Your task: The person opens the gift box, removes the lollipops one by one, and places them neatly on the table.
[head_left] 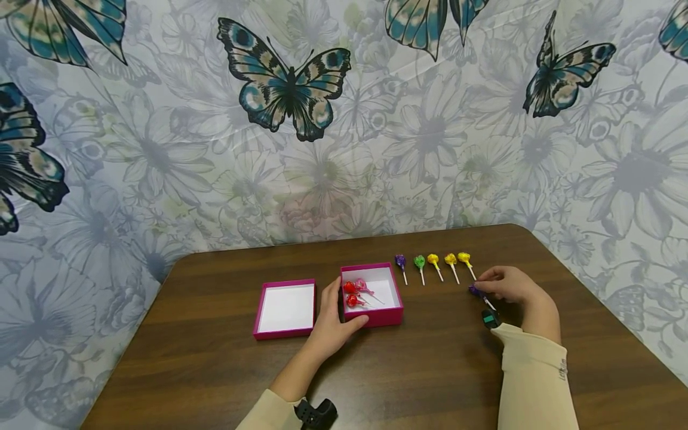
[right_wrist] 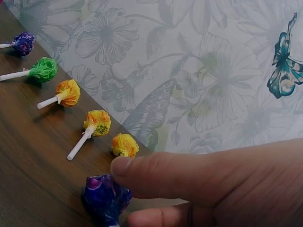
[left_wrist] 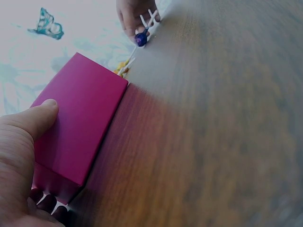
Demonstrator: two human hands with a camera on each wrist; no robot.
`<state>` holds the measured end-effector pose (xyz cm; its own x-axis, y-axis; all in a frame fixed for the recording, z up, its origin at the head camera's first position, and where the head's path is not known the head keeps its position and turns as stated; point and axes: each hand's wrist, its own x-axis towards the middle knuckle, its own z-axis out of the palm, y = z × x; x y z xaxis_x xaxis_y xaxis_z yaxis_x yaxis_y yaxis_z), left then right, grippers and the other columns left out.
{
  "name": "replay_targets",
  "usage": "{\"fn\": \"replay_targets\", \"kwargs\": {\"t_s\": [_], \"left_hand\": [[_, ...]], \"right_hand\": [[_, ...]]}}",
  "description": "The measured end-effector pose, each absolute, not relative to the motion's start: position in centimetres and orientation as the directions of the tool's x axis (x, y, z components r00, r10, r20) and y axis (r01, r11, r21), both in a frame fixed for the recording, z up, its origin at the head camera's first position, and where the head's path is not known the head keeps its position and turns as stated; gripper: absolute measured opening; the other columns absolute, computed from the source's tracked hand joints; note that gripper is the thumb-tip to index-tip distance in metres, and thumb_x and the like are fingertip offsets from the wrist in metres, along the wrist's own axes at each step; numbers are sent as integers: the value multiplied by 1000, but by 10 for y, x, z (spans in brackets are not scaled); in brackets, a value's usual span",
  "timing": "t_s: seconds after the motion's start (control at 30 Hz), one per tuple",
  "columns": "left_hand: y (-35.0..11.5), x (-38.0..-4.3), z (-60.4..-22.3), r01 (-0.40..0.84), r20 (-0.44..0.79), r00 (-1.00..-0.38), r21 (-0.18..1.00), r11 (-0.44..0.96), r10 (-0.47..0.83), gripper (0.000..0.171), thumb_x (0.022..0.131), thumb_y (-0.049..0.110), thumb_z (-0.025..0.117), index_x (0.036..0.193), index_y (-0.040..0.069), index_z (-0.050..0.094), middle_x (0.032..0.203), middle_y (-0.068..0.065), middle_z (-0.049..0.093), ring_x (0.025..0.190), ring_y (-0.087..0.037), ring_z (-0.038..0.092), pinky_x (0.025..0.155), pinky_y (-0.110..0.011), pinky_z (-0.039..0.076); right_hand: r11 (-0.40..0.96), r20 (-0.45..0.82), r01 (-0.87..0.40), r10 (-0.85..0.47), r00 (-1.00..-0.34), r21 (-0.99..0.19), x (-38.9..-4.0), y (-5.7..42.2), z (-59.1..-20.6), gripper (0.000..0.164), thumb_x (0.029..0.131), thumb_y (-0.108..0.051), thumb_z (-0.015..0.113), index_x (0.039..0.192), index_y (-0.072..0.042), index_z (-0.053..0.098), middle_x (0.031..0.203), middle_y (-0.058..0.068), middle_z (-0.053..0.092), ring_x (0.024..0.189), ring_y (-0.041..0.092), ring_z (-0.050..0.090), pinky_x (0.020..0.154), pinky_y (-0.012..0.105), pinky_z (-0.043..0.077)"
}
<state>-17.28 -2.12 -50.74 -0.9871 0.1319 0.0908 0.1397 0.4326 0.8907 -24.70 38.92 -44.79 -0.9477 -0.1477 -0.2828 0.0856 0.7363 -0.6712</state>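
Observation:
My left hand [head_left: 330, 322] holds the open pink box [head_left: 373, 318] at its left front corner. Its thumb lies on the front wall and its fingers on the left side. Inside are two red lollipops [head_left: 352, 300] and a pink lollipop [head_left: 361, 284]. At the right, my right hand [head_left: 513, 288] pinches a purple lollipop [right_wrist: 106, 198] by its wrapped head, low over the table. Just beyond that hand ends a row of lollipops: a purple one [head_left: 400, 261], a green one [head_left: 419, 261] and three yellow ones [head_left: 450, 259].
Left of the box lies its white-lined lid [head_left: 285, 307] with a pink rim. Everything stands on a brown wooden table [head_left: 419, 370]. A cloth or wall covering [head_left: 177, 119] with butterflies and flowers rises behind the table's far edge.

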Motion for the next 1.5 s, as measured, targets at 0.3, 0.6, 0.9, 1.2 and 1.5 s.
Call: {"fn": "replay_targets", "kwargs": {"t_s": [0.3, 0.6, 0.9, 1.2, 1.5], "left_hand": [[-21, -173, -508, 139, 89, -987, 893, 429, 134, 104, 83, 42, 79, 160, 16, 15, 163, -12, 18, 151, -36, 23, 120, -62, 27], [-21, -172, -509, 135, 85, -987, 894, 426, 135, 105, 82, 43, 79, 160, 17, 15, 163, -12, 18, 151, -35, 23, 120, -61, 27], [-21, -173, -507, 131, 80, -987, 896, 425, 137, 104, 83, 42, 79, 160, 18, 14, 163, -12, 17, 150, -35, 24, 119, -62, 28], [-21, -173, -507, 136, 86, -987, 896, 422, 135, 104, 82, 42, 79, 160, 17, 14, 163, -12, 17, 150, -35, 23, 119, -62, 27], [-21, -173, -508, 140, 89, -987, 893, 428, 137, 104, 83, 43, 79, 161, 19, 14, 163, -11, 17, 151, -35, 23, 120, -61, 27]], "right_hand": [[757, -260, 83, -118, -958, -648, -248, 388, -446, 48, 95, -36, 67, 120, 4, 60, 90, 4, 62, 74, 16, 55, 59, 27, 46], [795, -124, -17, -115, -986, -606, -248, 384, -440, 46, 98, -36, 61, 124, 2, 60, 111, 22, 68, 95, 27, 64, 74, 30, 50], [768, 13, -100, -118, -993, -633, -247, 371, -423, 44, 101, -34, 58, 127, 1, 60, 108, 22, 68, 86, 21, 62, 70, 32, 52], [722, 101, -167, -135, -986, -671, -240, 352, -399, 41, 102, -37, 56, 127, -4, 61, 110, 20, 66, 86, 19, 60, 70, 27, 51], [677, 213, -257, -150, -965, -689, -230, 335, -378, 36, 101, -35, 58, 125, -8, 63, 114, 18, 67, 84, 9, 60, 70, 22, 52]]}}
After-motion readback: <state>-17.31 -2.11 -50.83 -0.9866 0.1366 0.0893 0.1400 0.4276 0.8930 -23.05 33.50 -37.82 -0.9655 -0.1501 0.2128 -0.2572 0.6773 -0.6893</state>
